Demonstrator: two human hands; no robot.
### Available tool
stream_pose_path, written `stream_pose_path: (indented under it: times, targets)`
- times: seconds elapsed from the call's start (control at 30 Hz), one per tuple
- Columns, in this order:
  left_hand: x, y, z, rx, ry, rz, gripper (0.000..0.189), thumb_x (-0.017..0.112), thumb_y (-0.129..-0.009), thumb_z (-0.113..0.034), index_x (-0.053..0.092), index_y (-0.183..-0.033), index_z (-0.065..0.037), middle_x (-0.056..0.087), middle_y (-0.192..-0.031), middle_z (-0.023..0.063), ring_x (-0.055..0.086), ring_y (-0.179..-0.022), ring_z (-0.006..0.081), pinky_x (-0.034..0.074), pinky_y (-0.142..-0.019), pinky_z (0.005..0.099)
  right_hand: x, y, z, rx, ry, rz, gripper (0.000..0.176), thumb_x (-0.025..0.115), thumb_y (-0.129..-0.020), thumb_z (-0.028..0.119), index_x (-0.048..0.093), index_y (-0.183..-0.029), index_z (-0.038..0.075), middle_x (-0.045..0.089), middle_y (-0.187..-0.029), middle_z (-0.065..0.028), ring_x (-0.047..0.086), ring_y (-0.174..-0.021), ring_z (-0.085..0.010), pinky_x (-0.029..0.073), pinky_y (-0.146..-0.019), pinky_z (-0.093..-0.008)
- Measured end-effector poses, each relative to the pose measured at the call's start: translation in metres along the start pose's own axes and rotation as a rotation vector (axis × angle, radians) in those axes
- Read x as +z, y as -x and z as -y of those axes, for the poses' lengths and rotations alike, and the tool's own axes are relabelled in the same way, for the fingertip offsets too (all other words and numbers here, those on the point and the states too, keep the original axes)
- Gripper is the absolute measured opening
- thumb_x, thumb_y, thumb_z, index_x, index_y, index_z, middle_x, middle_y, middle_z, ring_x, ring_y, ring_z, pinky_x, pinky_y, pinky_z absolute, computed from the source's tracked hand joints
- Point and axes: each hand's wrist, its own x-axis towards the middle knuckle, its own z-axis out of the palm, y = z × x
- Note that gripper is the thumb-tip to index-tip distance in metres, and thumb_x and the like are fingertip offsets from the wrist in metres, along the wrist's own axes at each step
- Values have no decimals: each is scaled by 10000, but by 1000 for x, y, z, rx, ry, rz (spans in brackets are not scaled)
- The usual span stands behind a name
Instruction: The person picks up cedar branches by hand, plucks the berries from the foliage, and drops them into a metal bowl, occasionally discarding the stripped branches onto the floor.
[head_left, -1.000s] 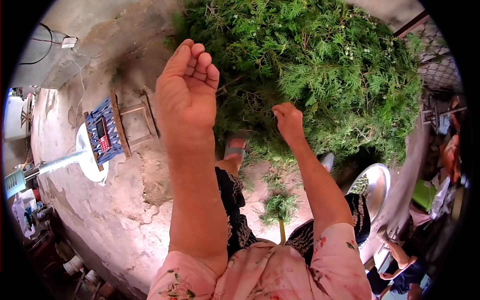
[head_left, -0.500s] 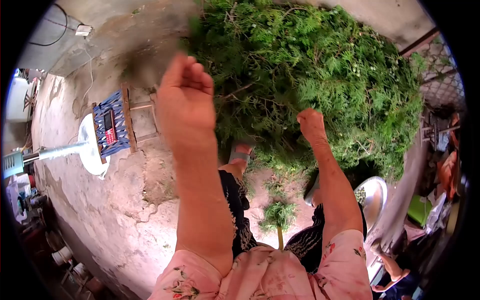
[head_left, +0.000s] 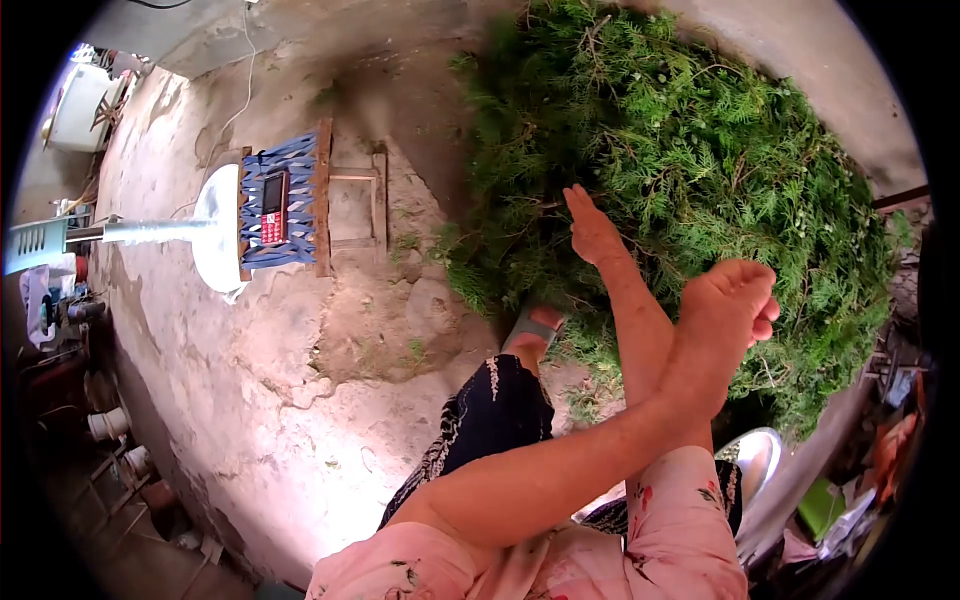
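Note:
A big heap of green, scaly-leaved conifer branches (head_left: 720, 150) lies on the ground ahead of me. My right hand (head_left: 595, 232) reaches to the near left part of the heap, its fingers stretched out and no object visible in it. Crossing over my right forearm, my left hand (head_left: 730, 305) is closed in front of the branches, with its fingers curled in. Whatever it may hold is hidden. Below the heap, my sandalled foot (head_left: 535, 328) rests on the floor.
Left of the heap stands a low stool with woven blue straps (head_left: 285, 240), and a red mobile phone (head_left: 273, 208) lies on it. Beside it is a white round base with a pole (head_left: 215, 230). A metal basin (head_left: 770, 450) sits at lower right.
My left hand has swung from the upper left across to the right, over my right forearm. My right hand's fingers have straightened from a fist. The view has turned left.

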Motion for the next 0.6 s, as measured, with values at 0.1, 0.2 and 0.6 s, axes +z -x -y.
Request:
stream_pose_path:
  times: [0.1, 0.2, 0.6]
  targets:
    - [9, 8, -1, -15, 31, -40, 157, 532, -861, -148, 577, -934, -16, 570, -711, 28, 511, -585, 86, 411, -533, 211, 24, -3, -2, 14, 150, -92, 496, 489, -875, 75, 315, -1331, 163, 257, -1389, -103, 468, -1092, -330, 468, -827, -448]
    - [10, 6, 2, -27, 32, -43, 161, 532, -862, -154, 577, -931, -15, 567, -707, 30, 509, -582, 88, 417, -538, 212, 21, 15, -6, 44, 232, -116, 294, 530, -864, 127, 499, -1157, 144, 401, -1242, -126, 560, -920, -333, 501, -693, -450]
    - [6, 6, 38, -94, -90, 81, 165, 584, -848, -158, 582, -932, -16, 592, -740, 38, 546, -615, 86, 448, -552, 203, -30, 142, -57, -122, -321, -623, 164, 611, -825, 183, 624, -916, 48, 618, -825, -87, 581, -758, -261, 445, -650, -378]
